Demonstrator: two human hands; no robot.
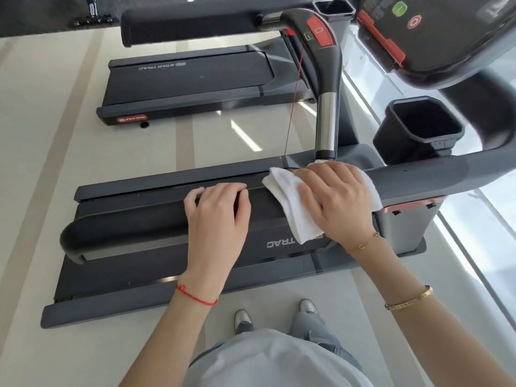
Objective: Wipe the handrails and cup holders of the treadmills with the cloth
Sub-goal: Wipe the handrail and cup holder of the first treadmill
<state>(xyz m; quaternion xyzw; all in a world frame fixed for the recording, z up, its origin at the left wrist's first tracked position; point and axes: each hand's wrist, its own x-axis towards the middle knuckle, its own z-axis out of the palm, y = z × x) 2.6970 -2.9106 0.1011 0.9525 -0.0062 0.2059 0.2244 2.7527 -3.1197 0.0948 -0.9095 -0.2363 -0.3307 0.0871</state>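
Observation:
A dark padded handrail [134,222] of the near treadmill runs across the middle of the view. My left hand [217,216] lies on top of it, fingers curled over its far side. My right hand [335,199] presses a white cloth [290,202] onto the rail, just right of my left hand, at the foot of a chrome upright grip [326,124]. The cloth hangs down the rail's near side. A black cup holder [418,129] sits behind the rail to the right. A second cup holder [333,7] shows at the top.
The console [435,37] with red and green buttons fills the upper right. A red safety cord [293,101] hangs from the far grip. A second treadmill [190,79] stands beyond, on the pale floor. My feet [273,314] are beside the near treadmill's deck [139,280].

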